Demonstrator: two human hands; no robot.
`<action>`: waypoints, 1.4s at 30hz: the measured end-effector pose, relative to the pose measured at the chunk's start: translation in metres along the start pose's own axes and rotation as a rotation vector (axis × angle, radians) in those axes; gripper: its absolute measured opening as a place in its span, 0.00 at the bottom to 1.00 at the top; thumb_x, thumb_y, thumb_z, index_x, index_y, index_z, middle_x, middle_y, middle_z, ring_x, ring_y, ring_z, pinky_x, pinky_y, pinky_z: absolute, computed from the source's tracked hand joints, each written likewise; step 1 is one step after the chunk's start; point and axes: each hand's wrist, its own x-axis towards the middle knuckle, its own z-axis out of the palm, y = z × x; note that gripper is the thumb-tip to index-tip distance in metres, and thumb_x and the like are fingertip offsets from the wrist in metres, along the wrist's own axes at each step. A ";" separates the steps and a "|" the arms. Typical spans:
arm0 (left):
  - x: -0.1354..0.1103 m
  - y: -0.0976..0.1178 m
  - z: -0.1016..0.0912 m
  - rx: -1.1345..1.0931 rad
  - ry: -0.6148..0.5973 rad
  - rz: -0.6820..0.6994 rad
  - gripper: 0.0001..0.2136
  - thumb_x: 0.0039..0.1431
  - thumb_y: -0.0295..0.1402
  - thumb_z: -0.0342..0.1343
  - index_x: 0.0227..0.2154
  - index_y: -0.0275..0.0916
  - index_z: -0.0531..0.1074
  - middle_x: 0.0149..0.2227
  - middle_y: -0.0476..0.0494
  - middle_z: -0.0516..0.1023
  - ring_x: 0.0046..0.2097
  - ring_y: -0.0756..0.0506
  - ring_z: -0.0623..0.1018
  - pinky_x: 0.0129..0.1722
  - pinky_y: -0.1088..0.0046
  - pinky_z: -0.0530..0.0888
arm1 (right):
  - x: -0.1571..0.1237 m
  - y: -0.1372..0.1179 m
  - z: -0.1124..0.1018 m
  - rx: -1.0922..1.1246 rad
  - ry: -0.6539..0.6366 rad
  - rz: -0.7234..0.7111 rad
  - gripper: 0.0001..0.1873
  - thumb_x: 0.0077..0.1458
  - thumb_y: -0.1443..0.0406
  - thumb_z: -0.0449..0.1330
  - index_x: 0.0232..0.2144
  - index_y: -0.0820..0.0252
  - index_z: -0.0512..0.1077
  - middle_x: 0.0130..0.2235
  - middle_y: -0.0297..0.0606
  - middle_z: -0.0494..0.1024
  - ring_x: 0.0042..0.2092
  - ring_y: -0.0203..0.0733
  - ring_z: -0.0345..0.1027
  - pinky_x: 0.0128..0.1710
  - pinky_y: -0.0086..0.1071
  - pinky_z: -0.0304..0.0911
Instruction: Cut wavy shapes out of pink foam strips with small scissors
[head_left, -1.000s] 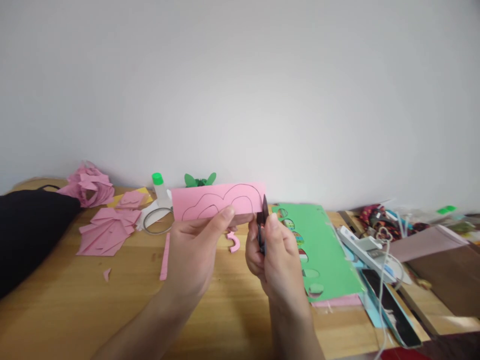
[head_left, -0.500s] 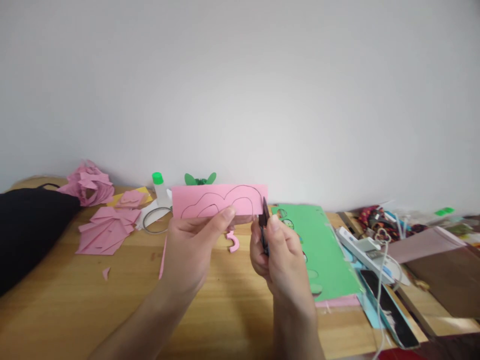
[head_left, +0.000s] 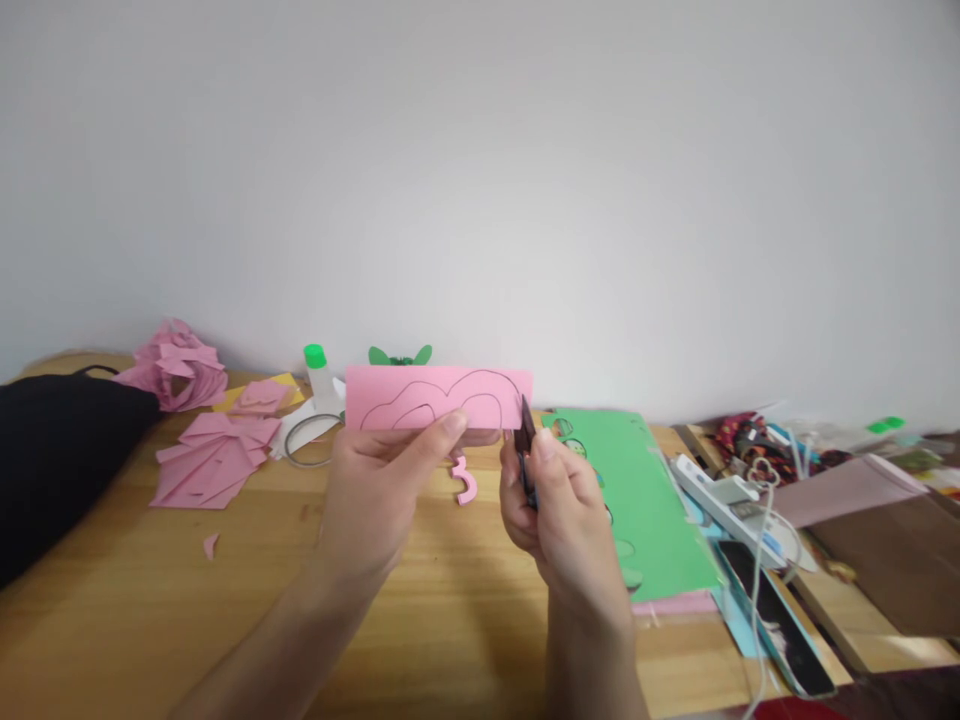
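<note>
A folded strip of pink paper (head_left: 397, 385) with curved lines drawn on it is pinched at its lower edge by my left hand (head_left: 382, 490), thumb in front. My right hand (head_left: 562, 500) is closed round a pair of dark scissors (head_left: 525, 430), whose blades point up at the strip's right end, along the drawn curve. My fingers hide the handles. Beneath the strip, a small curved pink paper cutout (head_left: 465, 482) lies on the wooden table (head_left: 450, 620).
Pink paper pieces (head_left: 217, 460), a glue stick (head_left: 318, 375) and a black bag (head_left: 67, 450) are on the left. To the right lie a green sheet (head_left: 656, 510), a power strip (head_left: 731, 510), a phone (head_left: 776, 620) and a white cable (head_left: 761, 590).
The strip's right end and the scissor blades have shifted slightly, with the blades now leaning a little more left. Both hands keep their holds.
</note>
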 end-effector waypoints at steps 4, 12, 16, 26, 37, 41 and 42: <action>0.000 -0.001 0.000 0.017 -0.023 -0.008 0.05 0.50 0.35 0.66 0.22 0.44 0.83 0.18 0.48 0.78 0.19 0.49 0.73 0.20 0.71 0.71 | 0.000 -0.001 0.000 0.025 0.003 0.003 0.24 0.61 0.46 0.54 0.24 0.59 0.64 0.14 0.21 0.53 0.16 0.26 0.37 0.13 0.21 0.37; 0.001 -0.003 -0.002 0.013 -0.057 0.005 0.10 0.50 0.34 0.66 0.16 0.39 0.78 0.16 0.50 0.72 0.19 0.51 0.69 0.17 0.75 0.70 | 0.003 0.001 -0.002 0.032 -0.009 -0.014 0.24 0.61 0.47 0.55 0.24 0.59 0.64 0.14 0.22 0.54 0.15 0.26 0.38 0.12 0.20 0.36; 0.000 -0.002 -0.002 0.012 -0.067 0.012 0.10 0.50 0.34 0.65 0.16 0.40 0.78 0.17 0.50 0.73 0.19 0.51 0.69 0.17 0.74 0.70 | 0.002 0.001 -0.003 0.028 -0.007 -0.011 0.24 0.61 0.48 0.55 0.23 0.58 0.63 0.14 0.22 0.54 0.15 0.26 0.38 0.12 0.21 0.36; 0.002 -0.005 -0.004 0.032 -0.068 -0.007 0.09 0.50 0.35 0.65 0.18 0.40 0.79 0.17 0.51 0.74 0.18 0.51 0.70 0.18 0.74 0.68 | 0.001 0.000 -0.001 0.017 -0.005 -0.017 0.25 0.61 0.47 0.55 0.23 0.58 0.63 0.14 0.22 0.54 0.15 0.25 0.38 0.12 0.21 0.36; -0.001 -0.001 0.005 0.084 -0.027 0.054 0.15 0.49 0.36 0.65 0.13 0.40 0.69 0.16 0.54 0.66 0.19 0.53 0.65 0.19 0.76 0.67 | -0.001 0.004 -0.001 0.018 -0.058 -0.040 0.23 0.64 0.51 0.53 0.23 0.59 0.64 0.15 0.23 0.54 0.16 0.26 0.39 0.13 0.21 0.38; -0.001 0.004 0.002 0.198 -0.079 -0.026 0.14 0.49 0.36 0.65 0.13 0.40 0.72 0.15 0.53 0.68 0.20 0.52 0.68 0.22 0.74 0.68 | -0.001 0.002 -0.002 0.018 -0.064 -0.015 0.23 0.63 0.49 0.54 0.23 0.59 0.63 0.15 0.23 0.54 0.16 0.26 0.38 0.13 0.21 0.37; -0.002 0.005 0.001 0.228 -0.095 -0.044 0.14 0.49 0.36 0.65 0.13 0.40 0.73 0.15 0.53 0.68 0.20 0.51 0.68 0.22 0.74 0.69 | -0.001 0.001 -0.003 0.012 -0.062 -0.013 0.23 0.63 0.49 0.54 0.23 0.59 0.64 0.15 0.23 0.54 0.16 0.26 0.38 0.13 0.21 0.37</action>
